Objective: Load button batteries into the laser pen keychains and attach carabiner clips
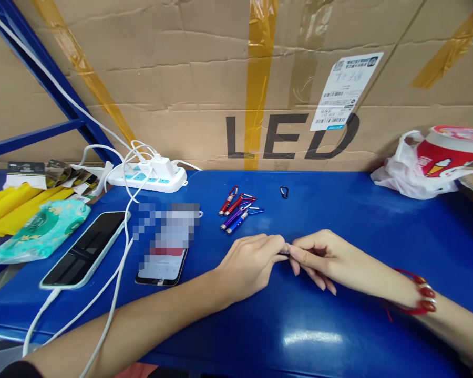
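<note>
Near the middle of the blue table, my left hand (252, 262) and my right hand (319, 257) meet fingertip to fingertip. Both are closed on a small dark object (284, 252), mostly hidden by the fingers, so its kind does not show. A little behind my left hand lie red keychain penlights (236, 205), a purple one (232, 219) and a blue one (237, 223), each with a carabiner clip. Farther back, by itself, is a black carabiner (284, 192).
Left of my hands lie a phone with its screen lit (161, 277), a dark-screened phone (84, 249) and a tissue pack (39, 231). White cables run from a power strip (173, 184) across my left forearm. A large cardboard box (189, 105) stands behind; a red cup (445, 152) is at right.
</note>
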Available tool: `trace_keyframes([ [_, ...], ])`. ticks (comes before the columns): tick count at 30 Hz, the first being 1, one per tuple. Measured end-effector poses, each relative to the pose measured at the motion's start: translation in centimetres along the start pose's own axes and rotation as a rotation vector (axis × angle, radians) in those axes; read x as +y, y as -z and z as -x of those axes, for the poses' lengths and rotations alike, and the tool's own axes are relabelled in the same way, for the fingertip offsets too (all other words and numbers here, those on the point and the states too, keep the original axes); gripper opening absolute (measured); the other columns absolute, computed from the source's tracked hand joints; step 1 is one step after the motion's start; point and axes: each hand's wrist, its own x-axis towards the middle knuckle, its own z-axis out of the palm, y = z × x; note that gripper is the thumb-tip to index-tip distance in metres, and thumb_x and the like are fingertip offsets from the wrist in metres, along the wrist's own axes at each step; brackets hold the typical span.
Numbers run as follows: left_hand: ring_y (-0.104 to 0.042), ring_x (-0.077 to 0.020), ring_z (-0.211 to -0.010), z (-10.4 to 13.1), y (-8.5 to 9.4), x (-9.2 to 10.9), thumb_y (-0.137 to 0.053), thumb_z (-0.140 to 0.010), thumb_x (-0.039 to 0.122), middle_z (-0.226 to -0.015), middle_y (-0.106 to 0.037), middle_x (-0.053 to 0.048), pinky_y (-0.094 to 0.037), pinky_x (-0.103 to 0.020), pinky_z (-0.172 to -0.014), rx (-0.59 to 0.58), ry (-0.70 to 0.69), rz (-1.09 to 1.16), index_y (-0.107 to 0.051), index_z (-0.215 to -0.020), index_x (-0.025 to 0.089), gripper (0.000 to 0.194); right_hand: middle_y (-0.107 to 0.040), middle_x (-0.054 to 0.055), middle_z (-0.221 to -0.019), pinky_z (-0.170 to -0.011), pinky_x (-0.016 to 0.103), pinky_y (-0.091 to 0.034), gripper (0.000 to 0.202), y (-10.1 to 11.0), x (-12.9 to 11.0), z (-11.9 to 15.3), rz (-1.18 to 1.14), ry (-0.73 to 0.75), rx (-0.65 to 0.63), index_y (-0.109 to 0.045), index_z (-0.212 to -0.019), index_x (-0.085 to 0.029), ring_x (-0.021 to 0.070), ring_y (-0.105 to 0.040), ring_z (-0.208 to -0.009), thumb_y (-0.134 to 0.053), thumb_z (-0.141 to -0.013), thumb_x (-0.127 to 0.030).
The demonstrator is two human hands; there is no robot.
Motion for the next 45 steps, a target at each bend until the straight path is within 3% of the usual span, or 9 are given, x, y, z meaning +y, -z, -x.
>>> trace_keyframes([
  [4, -0.061, -0.0156, -0.082, -0.2, 0.1, 0.0, -0.043, -0.088, 0.012, -0.089, -0.064, -0.003, -0.046, -0.024, -0.074, 0.009, 0.099, 0.084, -0.051, -0.101, 0.019, 0.017, -0.044, -0.006, -0.041, -0.033, 0.015, -0.039, 0.041, 0.2, 0.5, -0.6, -0.062, -0.005, 0.0, -0.057, -0.065, -0.016, 0.0057, -0.041, -0.032, -0.046, -0.082, -0.052],
  [9, -0.061, -0.0144, -0.082, -0.5, 0.2, 0.2, -0.045, -0.086, 0.01, -0.089, -0.065, -0.001, -0.045, -0.023, -0.074, 0.066, 0.176, 0.141, -0.056, -0.095, 0.019, 0.017, -0.044, -0.006, -0.043, -0.036, 0.016, -0.039, 0.041, 0.3, 0.1, -0.5, 0.07, 0.05, 0.078, -0.061, -0.07, -0.016, 0.0068, -0.044, -0.035, -0.042, -0.085, -0.049],
  [14, -0.061, -0.0136, -0.082, -0.6, 0.1, 0.5, -0.046, -0.086, 0.012, -0.091, -0.065, 0.0, -0.047, -0.021, -0.071, 0.098, 0.246, 0.197, -0.055, -0.096, 0.02, 0.016, -0.057, -0.001, -0.059, -0.048, 0.019, -0.038, 0.029, 1.0, 0.0, 0.2, 0.618, 0.398, 0.428, -0.065, -0.071, -0.018, 0.0097, -0.053, -0.053, -0.053, -0.082, -0.043],
  [18, -0.061, -0.0137, -0.083, -0.6, 0.1, 0.5, -0.045, -0.087, 0.012, -0.091, -0.064, 0.001, -0.047, -0.021, -0.072, 0.099, 0.284, 0.223, -0.053, -0.097, 0.021, 0.016, -0.062, 0.0, -0.072, -0.051, 0.019, -0.038, 0.022, 1.6, 0.5, 0.4, 0.769, 0.581, 0.571, -0.066, -0.086, -0.021, 0.0086, -0.054, -0.056, -0.058, -0.08, -0.04],
  [23, -0.061, -0.0143, -0.082, -0.7, 0.1, 0.5, -0.045, -0.087, 0.012, -0.09, -0.064, 0.0, -0.046, -0.022, -0.069, 0.052, 0.295, 0.231, -0.053, -0.096, 0.021, 0.015, -0.063, 0.0, -0.08, -0.055, 0.018, -0.041, 0.012, 1.9, 0.7, 0.4, 0.806, 0.675, 0.52, -0.067, -0.085, -0.022, 0.0084, -0.058, -0.065, -0.057, -0.083, -0.027],
  [32, -0.063, -0.0159, -0.085, -0.5, 0.3, 0.1, -0.045, -0.087, 0.013, -0.093, -0.066, 0.001, -0.047, -0.022, -0.067, -0.059, 0.237, 0.276, -0.052, -0.097, 0.022, 0.015, -0.061, 0.0, -0.073, -0.058, 0.02, -0.042, 0.01, 1.8, 0.4, 0.1, 0.575, 0.64, 0.439, -0.069, -0.071, -0.02, 0.0098, -0.057, -0.064, -0.063, -0.077, -0.026],
  [45, -0.065, -0.0155, -0.086, -0.1, -0.1, 0.3, -0.049, -0.084, 0.011, -0.094, -0.067, -0.002, -0.052, -0.021, -0.07, 0.064, 0.134, 0.278, -0.052, -0.086, 0.019, 0.009, -0.063, 0.002, -0.065, -0.054, 0.023, -0.044, 0.023, 1.5, -0.4, 0.0, 0.329, 0.438, 0.384, -0.069, -0.06, -0.018, 0.0119, -0.057, -0.058, -0.065, -0.074, -0.036],
])
